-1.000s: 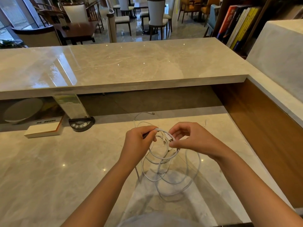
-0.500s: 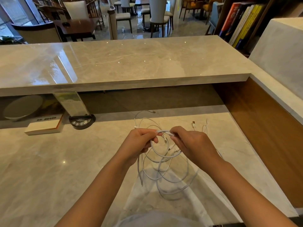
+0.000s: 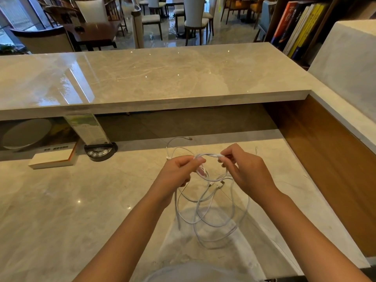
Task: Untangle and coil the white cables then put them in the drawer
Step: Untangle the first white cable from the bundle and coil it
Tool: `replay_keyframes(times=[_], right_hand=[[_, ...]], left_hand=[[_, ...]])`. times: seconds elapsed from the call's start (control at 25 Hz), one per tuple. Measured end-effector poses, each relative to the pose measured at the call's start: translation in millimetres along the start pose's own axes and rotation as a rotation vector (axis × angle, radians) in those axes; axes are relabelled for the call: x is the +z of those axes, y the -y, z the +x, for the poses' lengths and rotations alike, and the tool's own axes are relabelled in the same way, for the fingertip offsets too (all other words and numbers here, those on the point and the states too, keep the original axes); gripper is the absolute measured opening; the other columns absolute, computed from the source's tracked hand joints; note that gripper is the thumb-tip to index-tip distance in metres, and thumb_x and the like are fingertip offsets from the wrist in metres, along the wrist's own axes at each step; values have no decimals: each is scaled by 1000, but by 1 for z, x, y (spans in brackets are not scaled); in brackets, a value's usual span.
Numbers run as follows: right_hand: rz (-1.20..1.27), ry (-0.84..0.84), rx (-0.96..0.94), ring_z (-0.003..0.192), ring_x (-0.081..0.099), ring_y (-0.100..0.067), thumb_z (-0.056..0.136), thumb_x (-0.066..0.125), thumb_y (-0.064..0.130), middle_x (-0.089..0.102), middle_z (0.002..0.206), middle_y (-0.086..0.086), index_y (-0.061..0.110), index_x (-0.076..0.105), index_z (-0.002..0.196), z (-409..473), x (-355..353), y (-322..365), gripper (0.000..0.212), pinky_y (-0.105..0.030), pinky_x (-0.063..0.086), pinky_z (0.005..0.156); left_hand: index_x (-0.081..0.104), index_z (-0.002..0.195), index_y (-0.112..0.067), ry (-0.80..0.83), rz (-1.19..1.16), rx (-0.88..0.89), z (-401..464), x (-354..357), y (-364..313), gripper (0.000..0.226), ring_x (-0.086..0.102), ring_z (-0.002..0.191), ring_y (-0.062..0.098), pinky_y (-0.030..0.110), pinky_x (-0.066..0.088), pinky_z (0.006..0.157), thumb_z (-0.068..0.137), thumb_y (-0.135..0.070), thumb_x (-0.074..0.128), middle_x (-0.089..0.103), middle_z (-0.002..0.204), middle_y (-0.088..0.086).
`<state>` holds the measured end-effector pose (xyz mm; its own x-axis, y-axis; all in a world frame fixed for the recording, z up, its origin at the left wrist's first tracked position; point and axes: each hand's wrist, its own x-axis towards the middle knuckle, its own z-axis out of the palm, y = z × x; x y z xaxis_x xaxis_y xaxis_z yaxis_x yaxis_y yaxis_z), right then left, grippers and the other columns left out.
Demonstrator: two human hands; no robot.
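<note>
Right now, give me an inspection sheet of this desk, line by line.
Surface: marble desk, glossy, under a raised counter.
Job's things: white cables, loose hanging loops; no drawer seen.
Clutter: book, round black device, leaflet stand.
Grips: left hand and right hand pinch a twisted cable stretch between them.
Cables: another thin white lead lies behind the hands.
Surroundings: bookshelf, dining chairs.
</note>
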<state>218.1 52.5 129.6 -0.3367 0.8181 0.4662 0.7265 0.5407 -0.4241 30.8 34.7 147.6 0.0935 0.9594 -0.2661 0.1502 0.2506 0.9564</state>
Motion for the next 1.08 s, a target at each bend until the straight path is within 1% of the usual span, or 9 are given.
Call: replay_keyframes(times=[0.12, 0.24, 0.32, 0.44, 0.56, 0.68, 0.88, 1.0, 1.08], right_hand=[[73, 6, 34, 66, 63, -16, 92, 53, 25, 68, 79, -1, 13, 54, 94, 1, 4, 4, 13, -31, 54, 54], [226, -44, 191, 73, 59, -7, 91, 54, 24, 61, 82, 8, 15, 54, 91, 4, -1, 4, 8, -15, 48, 63], [319, -67, 272, 71, 63, -7, 90, 58, 20, 60, 76, 15, 17, 54, 88, 6, -2, 4, 5, -11, 49, 62], [549, -50, 445, 71, 66, -8, 88, 60, 12, 66, 81, 5, 18, 59, 86, 6, 3, 5, 6, -16, 53, 64], [760, 186, 542, 79, 69, -11, 87, 57, 4, 71, 89, 1, 19, 65, 96, 11, 0, 8, 19, -20, 55, 67], [849, 372, 548, 68, 66, -14, 86, 58, 7, 71, 72, 0, 14, 70, 94, 18, -9, 8, 16, -27, 52, 68], [966, 437, 573, 58, 54, -12, 89, 56, 8, 58, 55, 4, 9, 67, 71, 25, -13, 4, 21, -22, 47, 62], [1110, 390, 666, 60, 55, -14, 91, 52, 9, 59, 56, 3, 8, 67, 75, 26, -6, 3, 21, -21, 51, 60], [1365, 301, 791, 73, 64, -22, 96, 43, 22, 69, 71, -4, 6, 67, 87, 25, 4, 2, 31, -27, 56, 72]], left_hand=[[66, 94, -6, 8, -264, -38, 1, 5, 3, 16, 60, 62, 12, 24, 54, 67, 93, -14, 52, 66, 63, -2], [61, 93, -4, 161, -495, -76, -1, -2, 2, 23, 49, 49, 11, 28, 55, 70, 97, -12, 41, 46, 53, -1], [63, 98, -3, 196, -487, -100, 0, -8, 2, 27, 45, 51, 10, 26, 55, 70, 98, -13, 38, 44, 57, 0], [65, 101, -4, 216, -522, -156, 1, -11, 4, 26, 45, 52, 10, 23, 55, 65, 97, -12, 40, 45, 59, 1], [66, 102, -6, 236, -602, -170, 2, -10, 10, 26, 45, 49, 7, 20, 52, 57, 96, -12, 41, 48, 58, 0], [66, 97, -4, 249, -555, -134, 3, -7, 14, 25, 44, 46, 5, 19, 50, 55, 94, -12, 43, 49, 55, -3], [61, 80, -7, 401, -584, -122, 4, -9, 14, 17, 47, 45, 5, 20, 51, 58, 87, -15, 49, 53, 55, -3], [65, 78, -9, 410, -594, -106, 6, -11, 14, 25, 56, 51, 8, 21, 54, 62, 91, -11, 45, 61, 62, 1], [65, 77, -9, 303, -684, -81, 8, -9, 15, 25, 63, 58, 11, 23, 56, 63, 90, -12, 44, 63, 62, 3]])
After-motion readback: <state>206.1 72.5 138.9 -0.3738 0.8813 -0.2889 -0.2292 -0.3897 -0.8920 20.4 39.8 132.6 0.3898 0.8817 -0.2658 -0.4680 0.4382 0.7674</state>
